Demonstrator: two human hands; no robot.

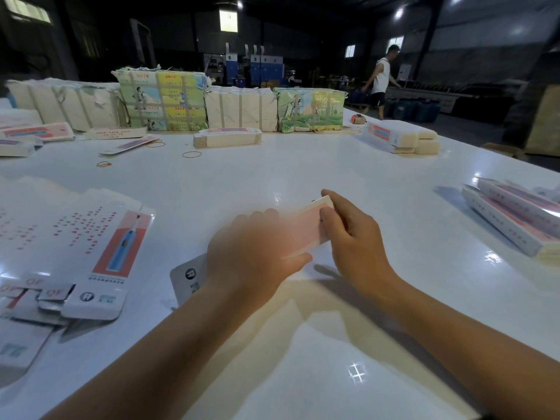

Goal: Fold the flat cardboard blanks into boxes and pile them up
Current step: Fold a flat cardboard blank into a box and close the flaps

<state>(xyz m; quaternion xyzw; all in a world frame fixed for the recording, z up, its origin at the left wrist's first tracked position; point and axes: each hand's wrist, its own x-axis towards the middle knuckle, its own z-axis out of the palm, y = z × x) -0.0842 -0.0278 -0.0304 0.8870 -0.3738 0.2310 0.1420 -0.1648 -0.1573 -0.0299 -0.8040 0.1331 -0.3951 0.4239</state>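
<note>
1. The main risk is a skewed fold: the box (306, 228) is held in the air above the bench (303, 165), with nothing flat under it, so an uneven squeeze could crease a panel off its score line or crush a corner.
2. A slip is also possible. The left hand (254, 253) is smeared by motion blur, which suggests a fast move, and a quick tug could pull the box out of the right hand (351, 237).
3. A box closed badly would sit crooked on the pile (515, 219) at the right and might tip it.
4. The right hand pinches the far end of the box, thumb on the near face and fingers curled behind.
5. The left hand wraps the near end, thumb underneath; blur hides the fingers, but it appears to be gripping.
6. The box lies between the two hands, tilted up to the right, clear of the bench.
7. Flat blanks (100, 262) lie well to the left, untouched.
</note>
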